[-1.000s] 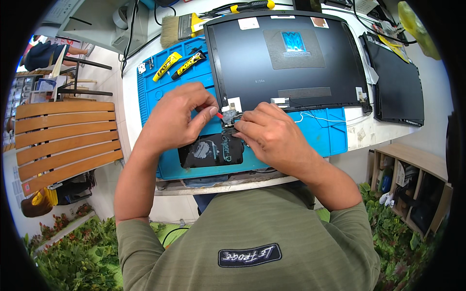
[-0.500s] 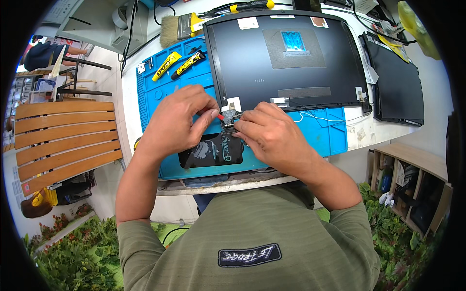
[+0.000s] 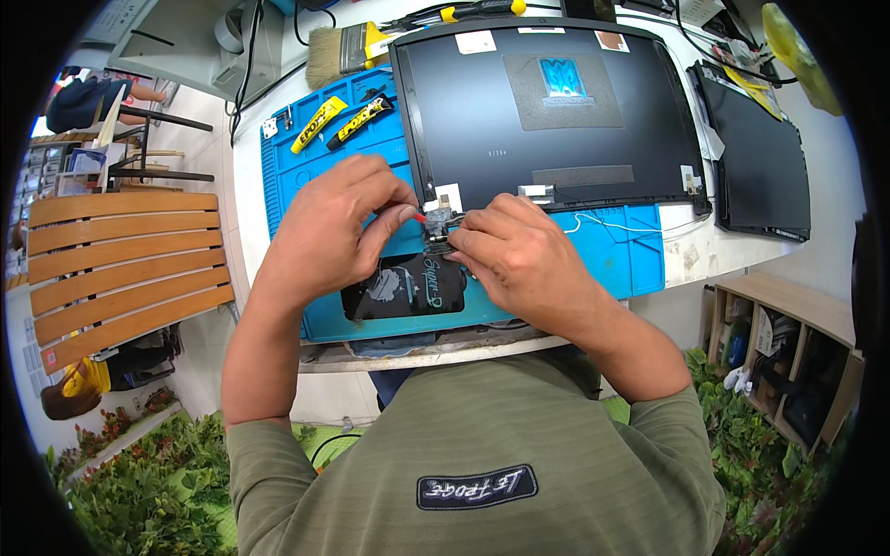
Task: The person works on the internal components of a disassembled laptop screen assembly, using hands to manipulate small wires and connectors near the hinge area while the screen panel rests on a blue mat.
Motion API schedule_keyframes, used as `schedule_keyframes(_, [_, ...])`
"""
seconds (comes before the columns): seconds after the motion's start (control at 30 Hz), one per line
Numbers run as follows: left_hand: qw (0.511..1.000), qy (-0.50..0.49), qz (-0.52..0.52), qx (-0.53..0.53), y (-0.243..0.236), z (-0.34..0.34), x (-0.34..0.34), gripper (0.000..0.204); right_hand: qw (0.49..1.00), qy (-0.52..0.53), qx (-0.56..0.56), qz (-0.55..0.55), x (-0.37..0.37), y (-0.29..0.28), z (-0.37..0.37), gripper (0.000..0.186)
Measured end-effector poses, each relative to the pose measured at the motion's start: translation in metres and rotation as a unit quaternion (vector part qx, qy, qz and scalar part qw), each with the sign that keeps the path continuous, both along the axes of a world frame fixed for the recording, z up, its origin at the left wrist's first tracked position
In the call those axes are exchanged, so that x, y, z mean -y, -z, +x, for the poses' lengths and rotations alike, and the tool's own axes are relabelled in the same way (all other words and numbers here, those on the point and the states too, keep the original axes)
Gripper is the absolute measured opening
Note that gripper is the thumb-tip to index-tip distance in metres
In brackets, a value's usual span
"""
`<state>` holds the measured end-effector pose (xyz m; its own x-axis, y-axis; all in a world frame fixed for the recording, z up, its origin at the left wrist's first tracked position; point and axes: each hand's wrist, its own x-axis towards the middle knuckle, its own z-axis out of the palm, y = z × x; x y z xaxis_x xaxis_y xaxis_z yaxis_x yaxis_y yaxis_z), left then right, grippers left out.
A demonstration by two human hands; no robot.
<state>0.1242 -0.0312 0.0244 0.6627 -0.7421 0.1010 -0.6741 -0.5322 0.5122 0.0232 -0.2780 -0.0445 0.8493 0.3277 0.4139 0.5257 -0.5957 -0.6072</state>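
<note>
A dark laptop lid (image 3: 464,120) lies inner side up on the blue work mat (image 3: 607,255). By its near left corner is a small metal hinge (image 3: 436,239) with grey paste around it. My left hand (image 3: 348,227) pinches a thin red stick (image 3: 420,219), its tip at the paste by the hinge. Across from it, my right hand (image 3: 514,246) has its fingers closed on the hinge's right side. Below the hinge lies a flat black piece (image 3: 408,289) with grey smears on it.
A yellow glue tube (image 3: 319,124) and a black glue tube (image 3: 360,122) rest on the mat's far left. Behind them lies a wide paintbrush (image 3: 343,54). Another dark laptop panel (image 3: 760,162) is at the right. A white wire (image 3: 607,222) runs along the lid's near edge.
Both hands stay at the hinge in nearly the same pose. The red stick's tip has shifted very slightly; nothing was let go.
</note>
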Motion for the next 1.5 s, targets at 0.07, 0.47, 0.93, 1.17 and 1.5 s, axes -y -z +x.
schedule_keyframes(0.07, [1.0, 0.001, 0.002, -0.002, 0.001, -0.001, 0.0, 0.007, 1.0, -0.002, -0.001, -0.002, 0.0, -0.001, 0.0, 0.02])
schedule_keyframes(0.47, [0.999, 0.022, 0.023, 0.031, 0.005, -0.004, -0.002, 0.013, 1.0, -0.003, -0.003, -0.004, 0.0, -0.002, 0.0, 0.021])
schedule_keyframes(0.93, [0.996, 0.008, 0.036, 0.082, 0.004, -0.013, 0.003, 0.012, 1.0, 0.0, -0.003, -0.006, 0.0, -0.002, 0.0, 0.022])
schedule_keyframes(1.17, [0.995, -0.004, 0.032, 0.097, 0.007, -0.014, 0.002, 0.011, 1.0, -0.002, -0.013, 0.004, -0.001, -0.002, 0.0, 0.012])
schedule_keyframes(1.5, [0.996, -0.022, -0.012, 0.082, 0.009, -0.012, -0.001, 0.011, 1.0, -0.003, -0.008, -0.004, 0.0, -0.003, 0.0, 0.018])
